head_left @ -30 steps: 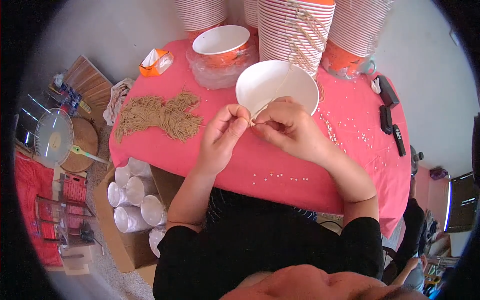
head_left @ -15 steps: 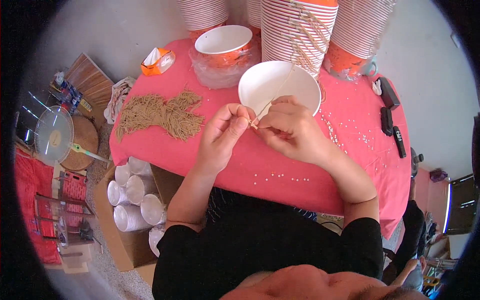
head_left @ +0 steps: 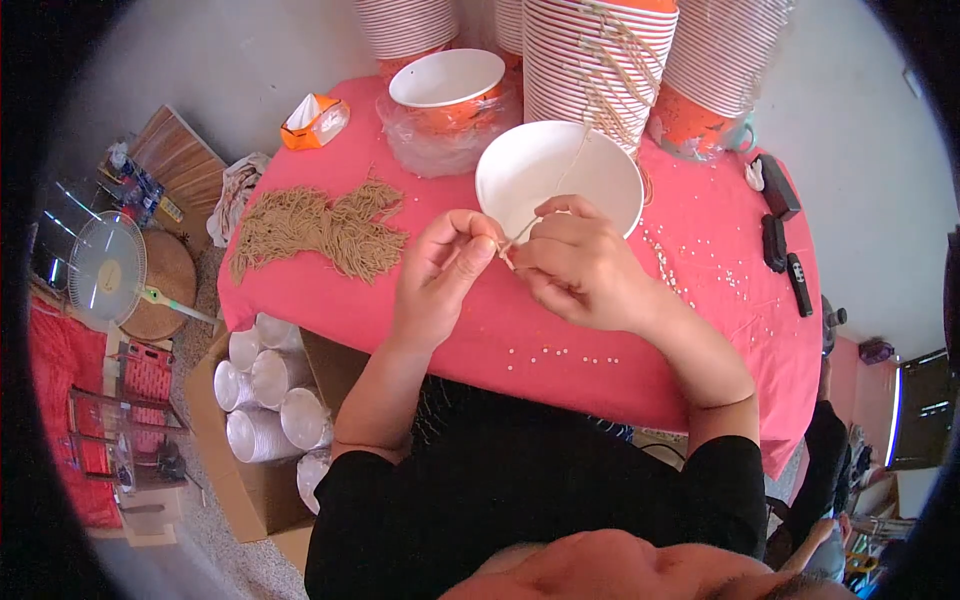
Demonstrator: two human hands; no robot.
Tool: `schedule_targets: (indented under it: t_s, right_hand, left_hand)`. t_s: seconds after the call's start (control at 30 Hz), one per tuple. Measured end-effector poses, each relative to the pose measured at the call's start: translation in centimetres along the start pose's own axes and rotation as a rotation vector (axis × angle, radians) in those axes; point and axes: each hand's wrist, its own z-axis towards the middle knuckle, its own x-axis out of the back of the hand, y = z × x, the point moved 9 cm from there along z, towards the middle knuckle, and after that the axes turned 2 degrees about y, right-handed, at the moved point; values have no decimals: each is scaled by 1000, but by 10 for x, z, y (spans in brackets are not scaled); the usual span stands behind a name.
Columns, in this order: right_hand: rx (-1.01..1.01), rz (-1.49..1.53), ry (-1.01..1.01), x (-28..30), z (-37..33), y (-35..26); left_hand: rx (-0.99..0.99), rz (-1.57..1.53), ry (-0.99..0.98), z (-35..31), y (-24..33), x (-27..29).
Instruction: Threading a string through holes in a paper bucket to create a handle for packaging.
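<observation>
Over the near rim of a white bucket point(head_left: 520, 175), my left hand point(head_left: 447, 268) pinches the end of a thin beige cord point(head_left: 517, 238) between thumb and index finger. My right hand point(head_left: 577, 262) is closed on the same cord just beside it, and the fingertips of both hands almost meet. The cord runs up from my hands across the bucket's inside to its far wall. A small loop or knot shows between the fingertips, too small to make out fully. To the left lies a heap of cut beige cords point(head_left: 320, 228).
Tall stacks of white and orange buckets point(head_left: 590, 75) stand at the back. A plastic-wrapped bucket point(head_left: 447, 85) and an orange tissue pack point(head_left: 314, 122) are at the far left. Small white beads point(head_left: 690, 265) lie scattered on the pink cloth. A carton of plastic cups point(head_left: 262, 435) sits below left.
My right fingers have shifted slightly at the cord, with the index finger raised a little more. My left hand stays nearly in place, still pinching.
</observation>
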Motion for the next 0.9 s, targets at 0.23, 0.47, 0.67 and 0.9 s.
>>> schedule_targets:
  t_s: [0.23, 0.47, 0.67, 0.9]
  right_hand:
    - [-47, 77, 57, 3, -1, 5]
    - [-25, 44, 81, 4, -1, 3]
    - [-25, 41, 43, 1, -1, 3]
    - [7, 34, 4, -1, -1, -1]
  left_hand:
    - [-77, 227, 6, -4, 9, -7]
    - [-76, 238, 26, -5, 4, -2]
    - [-118, 181, 77, -4, 15, 0]
    - [-149, 157, 112, -4, 16, 1]
